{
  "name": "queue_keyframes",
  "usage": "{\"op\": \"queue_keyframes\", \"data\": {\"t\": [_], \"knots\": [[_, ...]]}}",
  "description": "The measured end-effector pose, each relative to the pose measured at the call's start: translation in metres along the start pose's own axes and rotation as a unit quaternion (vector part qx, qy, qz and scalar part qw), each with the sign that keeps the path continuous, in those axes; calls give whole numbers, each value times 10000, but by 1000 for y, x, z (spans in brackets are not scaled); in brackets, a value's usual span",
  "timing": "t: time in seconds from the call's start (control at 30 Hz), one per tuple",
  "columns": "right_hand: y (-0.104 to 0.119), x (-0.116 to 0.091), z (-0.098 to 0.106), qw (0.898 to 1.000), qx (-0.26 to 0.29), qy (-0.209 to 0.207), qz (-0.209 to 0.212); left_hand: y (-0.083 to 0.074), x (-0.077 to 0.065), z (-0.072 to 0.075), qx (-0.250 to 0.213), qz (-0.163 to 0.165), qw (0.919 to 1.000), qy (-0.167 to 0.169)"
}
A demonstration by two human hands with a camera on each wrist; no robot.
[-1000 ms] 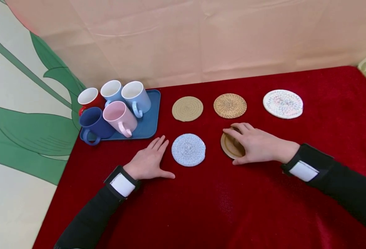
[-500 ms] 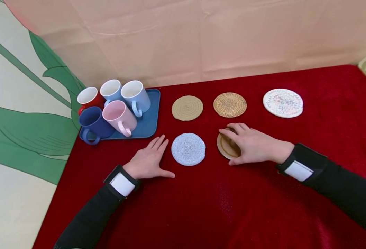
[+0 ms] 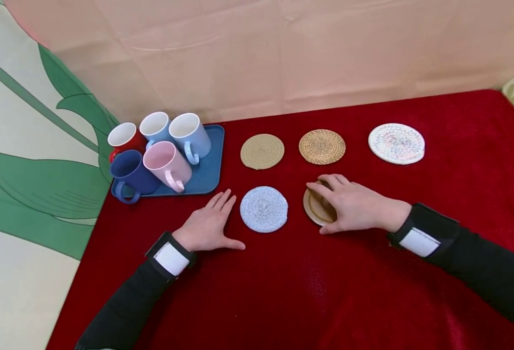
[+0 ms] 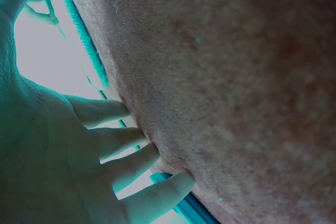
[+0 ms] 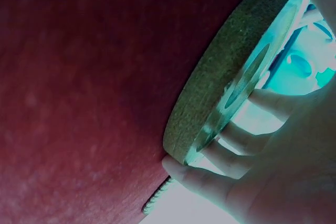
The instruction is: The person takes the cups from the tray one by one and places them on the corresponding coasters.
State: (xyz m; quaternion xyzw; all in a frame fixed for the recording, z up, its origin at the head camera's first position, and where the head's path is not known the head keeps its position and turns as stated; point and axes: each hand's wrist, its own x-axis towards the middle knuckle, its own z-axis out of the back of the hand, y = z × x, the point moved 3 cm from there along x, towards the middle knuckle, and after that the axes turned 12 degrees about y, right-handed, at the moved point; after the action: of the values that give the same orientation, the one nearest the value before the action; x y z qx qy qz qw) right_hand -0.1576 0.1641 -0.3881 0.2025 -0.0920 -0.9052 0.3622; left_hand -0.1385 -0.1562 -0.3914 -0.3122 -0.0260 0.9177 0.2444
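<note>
My right hand (image 3: 356, 205) holds a round brown wooden coaster (image 3: 315, 208) by its edge, thumb on the near side and fingers on the far side. In the right wrist view the thick rim of this wooden coaster (image 5: 220, 72) lies flat on the red cloth, with a recessed ring on top. My left hand (image 3: 208, 226) rests on the cloth, fingers straight and spread. Just right of it is a pale blue woven coaster (image 3: 264, 209), apart from the fingers. In the left wrist view the left hand's fingertips (image 4: 181, 182) touch the cloth.
A blue tray (image 3: 213, 165) at the back left bears several mugs, among them a pink mug (image 3: 168, 165) and a navy mug (image 3: 135, 172). Along the back lie a beige coaster (image 3: 263, 151), a brown woven coaster (image 3: 322, 147) and a white patterned coaster (image 3: 397, 144).
My right hand has shifted slightly left with the wooden coaster, mostly in the first half second. The left hand has stayed in place.
</note>
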Motion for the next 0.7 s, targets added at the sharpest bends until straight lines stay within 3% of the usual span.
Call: {"op": "queue_keyframes", "data": {"t": [0.4, 0.57, 0.7], "knots": [[1, 3, 0, 9999, 55, 12, -130, 1, 0, 0, -63, 19, 10000, 2], [-3, -3, -1, 9983, 506, 157, -249, 1, 1, 0, -84, 23, 10000, 17], [-11, -19, -2, 9959, 777, 156, -427, 1, 1, -1, -59, 15, 10000, -19]]}}
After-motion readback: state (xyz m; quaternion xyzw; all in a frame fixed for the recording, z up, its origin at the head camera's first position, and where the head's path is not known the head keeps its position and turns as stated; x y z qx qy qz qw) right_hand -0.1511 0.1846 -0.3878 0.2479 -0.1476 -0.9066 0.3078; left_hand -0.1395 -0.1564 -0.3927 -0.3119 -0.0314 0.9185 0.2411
